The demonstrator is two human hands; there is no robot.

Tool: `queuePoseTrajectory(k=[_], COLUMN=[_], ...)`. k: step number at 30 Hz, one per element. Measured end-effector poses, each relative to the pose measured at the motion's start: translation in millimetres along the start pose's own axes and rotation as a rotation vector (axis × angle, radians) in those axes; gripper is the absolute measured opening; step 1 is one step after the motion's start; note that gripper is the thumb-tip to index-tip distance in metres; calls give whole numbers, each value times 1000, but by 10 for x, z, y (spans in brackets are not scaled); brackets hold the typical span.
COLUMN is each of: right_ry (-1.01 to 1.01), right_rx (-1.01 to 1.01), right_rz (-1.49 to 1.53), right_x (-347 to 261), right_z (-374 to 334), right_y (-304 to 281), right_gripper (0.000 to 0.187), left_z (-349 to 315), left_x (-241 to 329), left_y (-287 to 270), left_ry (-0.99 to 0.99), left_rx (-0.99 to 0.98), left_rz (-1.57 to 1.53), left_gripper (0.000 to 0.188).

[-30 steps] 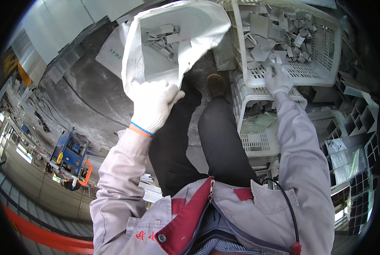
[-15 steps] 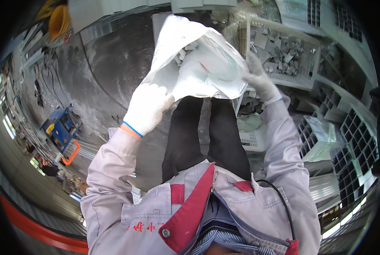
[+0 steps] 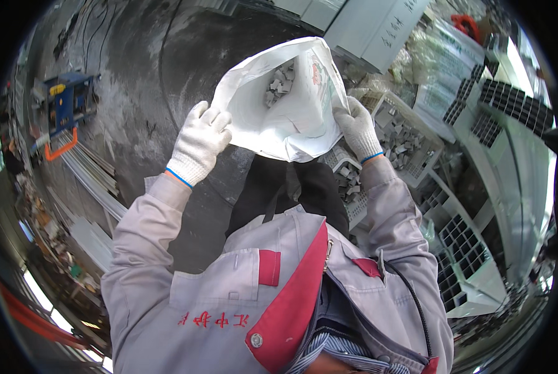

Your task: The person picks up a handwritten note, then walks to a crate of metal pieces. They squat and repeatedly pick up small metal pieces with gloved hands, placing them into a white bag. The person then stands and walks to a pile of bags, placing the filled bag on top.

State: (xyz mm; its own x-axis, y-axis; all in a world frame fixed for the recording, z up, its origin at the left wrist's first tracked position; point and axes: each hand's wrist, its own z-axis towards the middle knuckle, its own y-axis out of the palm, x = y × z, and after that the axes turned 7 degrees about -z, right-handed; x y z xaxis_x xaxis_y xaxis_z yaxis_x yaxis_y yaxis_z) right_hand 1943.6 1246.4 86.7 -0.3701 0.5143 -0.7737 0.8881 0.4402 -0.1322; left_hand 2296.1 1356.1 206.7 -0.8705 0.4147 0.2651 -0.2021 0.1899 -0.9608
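A white sack [image 3: 260,135] with its mouth wide apart is held up in front of my legs. Small pale cut pieces [image 3: 279,86] lie inside it. My left hand [image 3: 199,142], in a white knit glove with a blue cuff edge, is closed on the left side of the sack's rim. On the opposite side, my right hand [image 3: 359,131], gloved alike, grips the rim with its fingers partly hidden by the sack. The sack's bottom is out of sight.
Right of the sack, a pale plastic crate [image 3: 426,166] and a nearer basket [image 3: 358,212] hold similar pieces. Bundled hollow profiles [image 3: 469,249] stand farther right. Long white boxes [image 3: 375,34] lie beyond. At left are a blue machine [image 3: 73,103] with an orange handle and long bars [image 3: 95,177].
The view has swung to the right. My right hand, blurred at the sack's edge before, now grips the rim, and the sack's mouth is rounder with more pieces showing inside.
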Motion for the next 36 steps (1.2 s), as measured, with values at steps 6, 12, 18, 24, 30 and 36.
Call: queuePoseTrajectory(k=[6,12,18,24,30,36], right_ry=[-55,-34,-55,48,10,-13], right_rx=[7,-44,-47,-260,-770,-631], right_rz=[-98,-266,-333,-118,-111,-668], right_x=[-233,-515,-1067,-2144,-2704,-2401], right_z=[16,56,118,-283,-173,986], right_y=[506,989,1546,1969,2362,2331], right_gripper=[30,31,32,31,51,53], left_z=[-777,-682,-956,-1764,-2311,-2584], left_x=[300,233,-161,122,243,552], left_y=[394,1287,1280,263,62,25], left_ry=[-889,-1442,-1570,-1539,-1703,-1816], left_rx=[680,623,343,640,1446,2246], left_rz=[-593,-1491,-1297,-1398,-1830,-1794], left_gripper=[81,102,48,43,37,29])
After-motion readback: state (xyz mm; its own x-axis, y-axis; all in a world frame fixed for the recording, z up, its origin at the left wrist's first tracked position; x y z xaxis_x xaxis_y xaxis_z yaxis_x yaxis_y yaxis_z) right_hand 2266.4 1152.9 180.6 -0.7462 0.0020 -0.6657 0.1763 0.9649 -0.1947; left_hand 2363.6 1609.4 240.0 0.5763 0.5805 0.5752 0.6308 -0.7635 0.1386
